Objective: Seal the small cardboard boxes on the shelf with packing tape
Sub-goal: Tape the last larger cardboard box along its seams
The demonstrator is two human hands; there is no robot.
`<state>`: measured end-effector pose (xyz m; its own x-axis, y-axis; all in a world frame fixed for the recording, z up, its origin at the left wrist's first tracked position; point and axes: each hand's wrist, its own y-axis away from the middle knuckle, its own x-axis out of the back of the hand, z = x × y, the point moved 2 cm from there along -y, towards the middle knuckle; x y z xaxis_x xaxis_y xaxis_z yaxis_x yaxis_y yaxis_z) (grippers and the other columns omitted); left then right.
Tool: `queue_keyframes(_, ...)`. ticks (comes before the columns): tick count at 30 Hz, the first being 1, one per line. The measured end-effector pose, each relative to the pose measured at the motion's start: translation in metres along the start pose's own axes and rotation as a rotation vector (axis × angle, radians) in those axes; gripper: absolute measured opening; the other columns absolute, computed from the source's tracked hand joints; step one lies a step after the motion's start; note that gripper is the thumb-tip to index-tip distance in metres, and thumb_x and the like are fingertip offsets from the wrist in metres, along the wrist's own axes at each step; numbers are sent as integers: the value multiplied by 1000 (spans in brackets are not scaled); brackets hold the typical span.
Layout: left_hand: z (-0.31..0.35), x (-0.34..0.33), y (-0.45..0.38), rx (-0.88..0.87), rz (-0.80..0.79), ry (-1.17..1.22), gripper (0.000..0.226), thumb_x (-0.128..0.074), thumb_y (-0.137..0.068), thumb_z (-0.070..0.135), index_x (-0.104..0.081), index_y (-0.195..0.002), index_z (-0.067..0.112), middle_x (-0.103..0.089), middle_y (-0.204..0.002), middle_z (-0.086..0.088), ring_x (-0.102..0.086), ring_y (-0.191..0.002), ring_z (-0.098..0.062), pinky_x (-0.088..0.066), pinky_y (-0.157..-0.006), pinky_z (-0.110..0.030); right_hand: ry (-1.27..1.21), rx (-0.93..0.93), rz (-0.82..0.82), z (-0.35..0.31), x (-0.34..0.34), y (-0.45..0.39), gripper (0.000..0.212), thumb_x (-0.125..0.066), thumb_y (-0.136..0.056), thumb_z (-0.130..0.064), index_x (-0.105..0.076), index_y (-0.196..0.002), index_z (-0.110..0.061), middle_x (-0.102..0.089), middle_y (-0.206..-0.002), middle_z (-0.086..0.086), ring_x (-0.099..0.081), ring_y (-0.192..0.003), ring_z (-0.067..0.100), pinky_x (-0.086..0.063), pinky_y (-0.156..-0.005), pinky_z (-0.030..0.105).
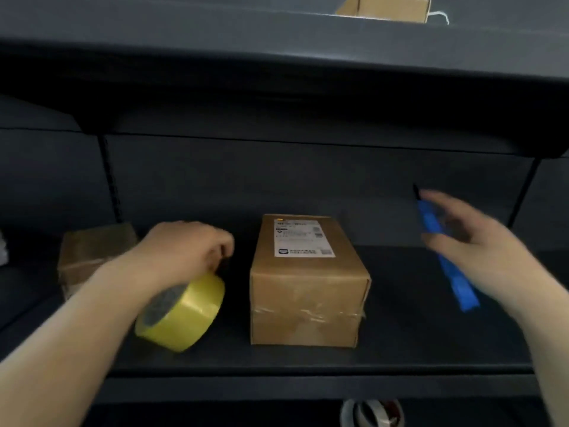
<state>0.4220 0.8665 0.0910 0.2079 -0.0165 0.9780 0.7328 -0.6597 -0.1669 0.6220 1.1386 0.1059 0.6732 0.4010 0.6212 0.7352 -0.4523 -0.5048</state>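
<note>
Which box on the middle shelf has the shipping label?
The centre box, white label on top, between the tape roll and blue knife; the left box shows none.

You see a dark shelf (400, 303) with a matt, even finish. At its middle stands a box (308, 291) of plain brown cardboard, matt, with a band of clear glossy tape (308, 314) wrinkled across its front and a white paper label (303, 238) on top. The tape roll (184, 315) near the left front edge is glossy yellow plastic film. The cutter (446, 257) looks like smooth blue plastic.
</note>
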Motion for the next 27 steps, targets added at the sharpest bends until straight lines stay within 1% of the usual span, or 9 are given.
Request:
queue_keyframes(2, 22, -6, -26, 48, -84, 20, 21, -45, -92, 22, -59, -104, 31, -65, -101, 12, -59, -90, -13, -39, -61, -27, 211, -148, -136, 42, -19, -17, 60, -62, -82, -13, -44, -136, -31, -59, -123, 11, -57, -108, 27, -40, -84, 30)
queue_keyframes(4, 34, -18, -45, 188, -172, 186, 21, -43, -91, 18, -63, -98, 17, -64, -103, -2, -58, -88, -19, -42, -63, -28, 438, -257, -317, 75, -43, -23, 56, -58, -84, -15, -44, -136, -24, -57, -126, 15, -57, -107, 28, -43, -80, 29)
queue_keyframes(7, 43, -28, -55, 242, -258, 273, 28, -41, -96, 21, -61, -115, 15, -59, -119, -7, -56, -107, -26, -48, -92, -37, 589, -393, -473, 101, -67, -17, 56, -47, -91, -24, -29, -144, -30, -38, -144, 11, -53, -115, 27, -48, -87, 34)
queue_keyframes(10, 46, -31, -60, 226, -306, 235, 28, -43, -97, 22, -57, -120, 14, -57, -126, -10, -55, -112, -27, -45, -96, -38, 558, -437, -421, 110, -70, -15, 58, -44, -93, -30, -19, -146, -36, -30, -146, 10, -55, -110, 27, -51, -83, 36)
queue_keyframes(14, 45, -31, -63, 214, -305, 250, 24, -45, -96, 20, -58, -116, 13, -58, -122, -11, -56, -110, -27, -46, -94, -38, 582, -431, -391, 109, -68, -14, 63, -51, -89, -41, -23, -145, -35, -35, -142, 9, -41, -123, 31, -46, -92, 40)
queue_keyframes(17, 42, -34, -63, 211, -277, 311, 23, -47, -95, 20, -59, -115, 15, -59, -118, -10, -57, -105, -27, -48, -93, -40, 645, -309, -227, 91, -65, -13, 60, -51, -87, -47, -31, -143, -33, -41, -140, 7, -32, -126, 34, -38, -96, 45)
queue_keyframes(21, 36, -42, -69, 155, -227, 284, 17, -50, -93, 24, -62, -104, 19, -63, -101, -6, -61, -88, -22, -52, -81, -36, 325, -165, -5, 59, -68, -5, 46, -56, -86, -41, -48, -131, -33, -51, -132, 4, -37, -122, 33, -35, -95, 48)
queue_keyframes(24, 35, -46, -73, 141, -221, 261, 11, -51, -92, 27, -61, -93, 23, -63, -96, -3, -61, -84, -19, -49, -73, -32, 77, -152, 4, 41, -84, 6, 38, -57, -86, -35, -54, -124, -32, -55, -125, 1, -40, -122, 27, -35, -99, 50)
queue_keyframes(27, 34, -48, -71, 45, -180, 159, 16, -52, -91, 25, -53, -75, 25, -62, -88, -1, -58, -75, -15, -47, -67, -29, 0, -132, -27, 34, -98, 11, 36, -56, -88, -30, -55, -124, -27, -56, -121, 0, -42, -120, 24, -35, -100, 49)
